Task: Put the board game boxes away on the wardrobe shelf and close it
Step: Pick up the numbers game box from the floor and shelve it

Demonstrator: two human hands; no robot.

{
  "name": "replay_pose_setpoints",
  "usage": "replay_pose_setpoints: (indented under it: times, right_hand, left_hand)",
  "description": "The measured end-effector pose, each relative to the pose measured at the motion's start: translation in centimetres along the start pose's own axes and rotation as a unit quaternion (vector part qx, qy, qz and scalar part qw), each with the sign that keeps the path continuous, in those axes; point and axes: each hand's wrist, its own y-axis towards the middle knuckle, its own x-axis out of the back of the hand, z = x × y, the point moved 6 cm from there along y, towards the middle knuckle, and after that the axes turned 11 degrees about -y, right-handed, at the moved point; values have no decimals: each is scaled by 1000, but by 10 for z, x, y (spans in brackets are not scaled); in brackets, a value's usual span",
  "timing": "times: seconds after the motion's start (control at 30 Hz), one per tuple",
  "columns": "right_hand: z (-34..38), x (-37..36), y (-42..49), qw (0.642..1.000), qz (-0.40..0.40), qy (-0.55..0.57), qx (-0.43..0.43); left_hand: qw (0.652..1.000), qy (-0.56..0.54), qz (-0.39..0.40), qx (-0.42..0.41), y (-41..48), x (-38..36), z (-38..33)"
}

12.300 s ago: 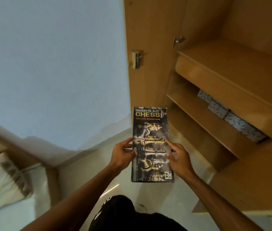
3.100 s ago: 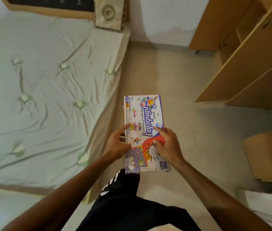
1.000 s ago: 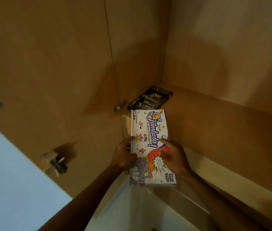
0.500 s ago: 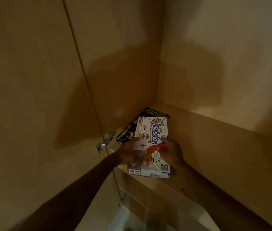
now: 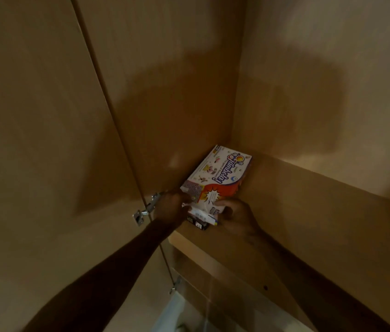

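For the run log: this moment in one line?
Tambola box: atop dark box, shelf corner | left hand: holds it | right hand: holds it

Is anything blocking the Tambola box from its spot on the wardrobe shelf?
Nothing visible does. The Tambola box already lies on a dark box in the shelf corner, with the left hand and right hand gripping its near end.

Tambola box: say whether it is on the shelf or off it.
On the shelf: the Tambola box lies flat in the corner atop a dark box; left hand and right hand hold its near end.
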Motion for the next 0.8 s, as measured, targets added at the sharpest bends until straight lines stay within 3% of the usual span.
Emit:
replay_pose_setpoints:
  times: [0.1,0.3,0.5,0.8]
  right_hand:
    - [10,-11,-3,996,32,-53,63]
    - [24,-18,1,990,18,-86,107]
    - [28,-28,4,991,15,-87,104]
    - [22,-34,-12,994,4,-66,81]
  left_hand:
    - [1000,-4,-29,4,-9,-4,0]
    - [998,-15,-54,26,-20,-5,11]
    - [999,-30,-42,10,-24,-2,28]
    - [990,-109,5,85,-56,-11,30]
